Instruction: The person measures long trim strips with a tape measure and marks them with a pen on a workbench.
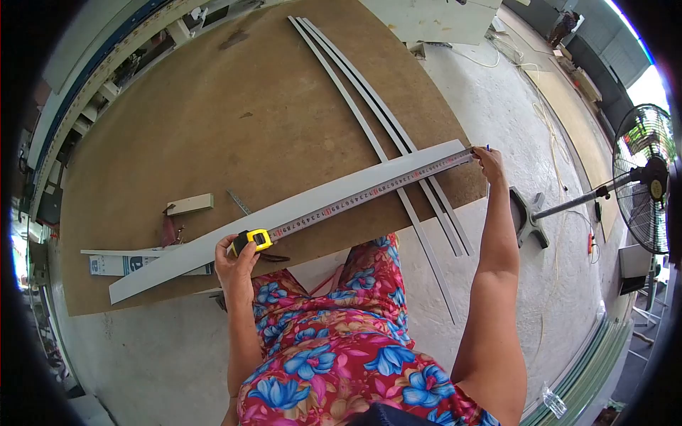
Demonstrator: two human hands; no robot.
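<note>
My left hand (238,261) is closed around a yellow and black tape measure (254,241), near the middle of a long white strip (298,206). From its case the metal blade (376,190) runs out along the strip's near edge, numbers facing up. At the strip's right end, my right hand (489,162) pinches the blade's end; a small blue tip shows by the fingers. The white strip lies slantwise across several thin grey-white strips (355,89), which stick out past the table's near edge.
The brown table (177,121) holds a small cream block (190,204), a metal ruler (239,201) and a printed white package (114,264). On the right stands a black fan (643,177) with its base on the floor. Cables (547,121) trail over the floor. A distant person (565,28) is visible.
</note>
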